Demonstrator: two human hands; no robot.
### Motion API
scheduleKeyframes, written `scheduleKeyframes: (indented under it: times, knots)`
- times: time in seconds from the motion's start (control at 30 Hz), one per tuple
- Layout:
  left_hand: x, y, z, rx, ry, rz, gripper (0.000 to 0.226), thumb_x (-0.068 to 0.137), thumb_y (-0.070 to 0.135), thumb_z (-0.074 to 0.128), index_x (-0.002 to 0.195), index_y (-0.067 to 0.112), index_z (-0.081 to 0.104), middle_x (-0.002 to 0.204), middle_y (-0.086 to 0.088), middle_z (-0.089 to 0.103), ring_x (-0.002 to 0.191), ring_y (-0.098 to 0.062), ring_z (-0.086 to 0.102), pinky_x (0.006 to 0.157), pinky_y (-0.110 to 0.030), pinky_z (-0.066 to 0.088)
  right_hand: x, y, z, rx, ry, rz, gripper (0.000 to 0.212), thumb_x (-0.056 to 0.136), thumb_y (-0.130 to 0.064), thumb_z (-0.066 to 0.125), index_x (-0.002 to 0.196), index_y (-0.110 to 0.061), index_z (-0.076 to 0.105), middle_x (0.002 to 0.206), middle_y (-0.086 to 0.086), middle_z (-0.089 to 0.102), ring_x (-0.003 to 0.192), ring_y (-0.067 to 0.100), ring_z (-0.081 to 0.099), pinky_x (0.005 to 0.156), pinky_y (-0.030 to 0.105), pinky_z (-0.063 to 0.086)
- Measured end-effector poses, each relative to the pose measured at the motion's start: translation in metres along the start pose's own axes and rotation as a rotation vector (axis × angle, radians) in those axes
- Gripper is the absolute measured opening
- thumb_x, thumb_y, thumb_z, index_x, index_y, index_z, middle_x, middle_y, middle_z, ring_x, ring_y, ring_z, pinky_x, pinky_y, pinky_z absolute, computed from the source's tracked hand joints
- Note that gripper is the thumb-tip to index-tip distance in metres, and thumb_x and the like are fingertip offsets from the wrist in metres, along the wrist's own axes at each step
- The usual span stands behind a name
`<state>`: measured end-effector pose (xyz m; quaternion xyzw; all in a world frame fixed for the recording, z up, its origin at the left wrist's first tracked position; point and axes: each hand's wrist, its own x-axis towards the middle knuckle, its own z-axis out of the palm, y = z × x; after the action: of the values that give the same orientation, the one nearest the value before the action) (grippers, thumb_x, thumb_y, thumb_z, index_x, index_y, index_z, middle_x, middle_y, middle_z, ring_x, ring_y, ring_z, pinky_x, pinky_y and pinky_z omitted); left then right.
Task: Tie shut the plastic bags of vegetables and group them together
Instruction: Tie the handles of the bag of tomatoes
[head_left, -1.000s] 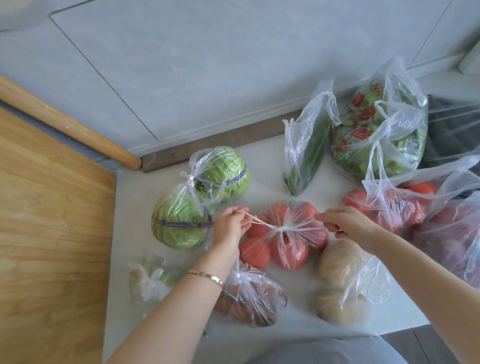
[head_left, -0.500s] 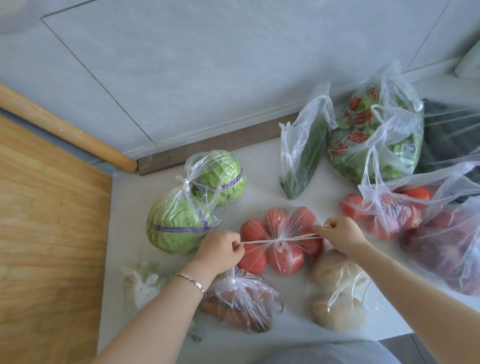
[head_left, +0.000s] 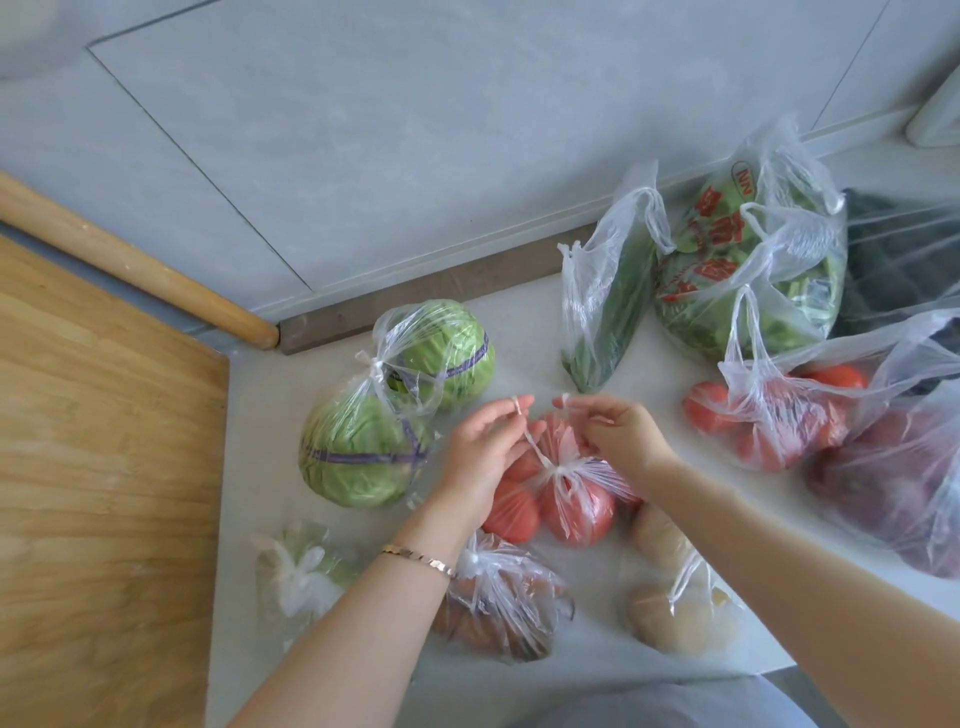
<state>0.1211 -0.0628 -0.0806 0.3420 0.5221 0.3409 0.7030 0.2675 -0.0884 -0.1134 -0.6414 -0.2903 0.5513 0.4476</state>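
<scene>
The bag of tomatoes (head_left: 558, 499) lies near the middle of the worktop (head_left: 260, 415), between the tied bag of cabbages (head_left: 395, 410) toward the left edge and the potatoes (head_left: 670, 587) at the front. The left hand (head_left: 483, 457) pinches one twisted handle strand between thumb and forefinger; the right hand (head_left: 618, 431) pinches the other strand the same way. Both strands rise from a gathered neck that sits on top of the fruit.

The film looks thin, soft and slippery, so it probably stretches and may tear if pulled hard. The tomatoes inside are round and bruise easily, and they would likely roll if the neck slackens. The best hold seems to be low on the twisted strands, close to the knot, with nothing pressing on the fruit.

Toward the back right corner stand an open bag of long green vegetables (head_left: 605, 296) and a printed bag of leafy greens (head_left: 748, 260). Its red print is crumpled and cannot be read. A second bag of tomatoes (head_left: 774, 415) at the right edge is still open. At the front edge, a small white-knotted bag (head_left: 298, 571) and another knotted bag (head_left: 498, 603) already look tied.
</scene>
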Motion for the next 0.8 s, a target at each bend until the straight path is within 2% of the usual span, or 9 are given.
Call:
scheduleKeyframes:
  times: [0.1, 0.23, 0.3, 0.4, 0.5, 0.6, 0.67, 0.73, 0.8]
  knots:
    - [0.005, 0.000, 0.007, 0.323, -0.010, 0.174, 0.018, 0.086, -0.006, 0.053, 0.100, -0.003, 0.064, 0.104, -0.006, 0.065, 0.073, 0.007, 0.066, 0.076, -0.010, 0.052, -0.001, 0.000, 0.007, -0.246, -0.038, -0.052, 0.019, 0.081, 0.003, 0.060, 0.092, -0.005, 0.072, 0.053, -0.009, 0.062, 0.046, 0.002, 0.046, 0.053, 0.017, 0.042]
    - [0.015, 0.001, 0.015, 0.634, -0.031, 0.290, 0.020, 0.084, 0.000, 0.061, 0.102, 0.001, 0.068, 0.104, -0.009, 0.069, 0.067, 0.016, 0.059, 0.072, -0.004, 0.047, -0.010, -0.003, 0.014, -0.324, -0.196, -0.064, 0.009, 0.075, 0.009, 0.054, 0.073, 0.012, 0.062, 0.054, 0.002, 0.045, 0.043, 0.000, 0.036, 0.049, 0.016, 0.032]
    - [0.017, 0.001, 0.013, 0.668, -0.040, 0.251, 0.026, 0.083, 0.005, 0.064, 0.108, 0.007, 0.067, 0.101, -0.008, 0.070, 0.064, 0.014, 0.058, 0.072, -0.003, 0.046, -0.009, -0.002, 0.010, -0.270, -0.192, -0.047, 0.011, 0.078, -0.001, 0.063, 0.070, 0.005, 0.067, 0.051, -0.003, 0.050, 0.046, 0.000, 0.039, 0.051, 0.015, 0.034]
    - [0.016, -0.003, 0.006, 0.669, -0.126, 0.164, 0.036, 0.080, 0.009, 0.068, 0.115, 0.011, 0.062, 0.094, 0.002, 0.067, 0.077, 0.005, 0.060, 0.075, -0.004, 0.046, -0.005, 0.001, 0.001, -0.248, -0.144, -0.032, 0.014, 0.083, -0.013, 0.064, 0.073, -0.007, 0.071, 0.049, -0.008, 0.054, 0.042, -0.002, 0.045, 0.051, 0.010, 0.038]
    - [0.012, -0.008, -0.001, 0.642, -0.088, 0.190, 0.028, 0.074, 0.002, 0.071, 0.097, 0.018, 0.067, 0.082, 0.002, 0.069, 0.079, -0.013, 0.065, 0.082, -0.026, 0.053, -0.003, 0.004, 0.000, -0.203, -0.130, -0.040, 0.012, 0.084, -0.009, 0.062, 0.082, -0.001, 0.072, 0.056, 0.000, 0.057, 0.044, -0.003, 0.048, 0.055, 0.010, 0.040]
    - [0.010, -0.011, -0.005, 0.640, 0.042, 0.252, 0.024, 0.072, 0.000, 0.072, 0.076, 0.023, 0.067, 0.074, 0.005, 0.068, 0.073, -0.012, 0.065, 0.077, -0.029, 0.055, -0.001, 0.006, 0.003, -0.242, -0.135, -0.072, 0.014, 0.084, -0.011, 0.063, 0.084, -0.001, 0.072, 0.058, -0.002, 0.060, 0.050, 0.000, 0.049, 0.056, 0.013, 0.040]
    - [0.009, -0.012, -0.009, 0.637, 0.114, 0.257, 0.024, 0.072, 0.003, 0.073, 0.074, 0.025, 0.063, 0.072, 0.005, 0.067, 0.069, -0.011, 0.064, 0.073, -0.028, 0.054, -0.001, 0.008, 0.002, -0.288, -0.125, -0.090, 0.014, 0.084, -0.013, 0.062, 0.077, -0.010, 0.073, 0.054, -0.005, 0.058, 0.053, 0.006, 0.048, 0.056, 0.018, 0.037]
    - [0.008, -0.012, -0.018, 0.637, 0.139, 0.254, 0.023, 0.074, 0.006, 0.073, 0.075, 0.024, 0.060, 0.072, 0.005, 0.067, 0.067, -0.011, 0.064, 0.071, -0.027, 0.053, 0.001, 0.013, 0.000, -0.325, -0.080, -0.088, 0.018, 0.084, -0.012, 0.062, 0.069, -0.019, 0.068, 0.050, -0.012, 0.054, 0.047, 0.002, 0.045, 0.051, 0.011, 0.035]
    - [0.007, -0.013, -0.029, 0.766, 0.134, 0.235, 0.016, 0.078, 0.010, 0.070, 0.080, 0.022, 0.061, 0.074, 0.008, 0.065, 0.068, -0.007, 0.062, 0.067, -0.021, 0.050, 0.002, 0.016, -0.003, -0.341, -0.052, -0.066, 0.015, 0.084, -0.011, 0.063, 0.071, -0.014, 0.069, 0.055, -0.010, 0.056, 0.044, -0.004, 0.048, 0.050, 0.004, 0.035]
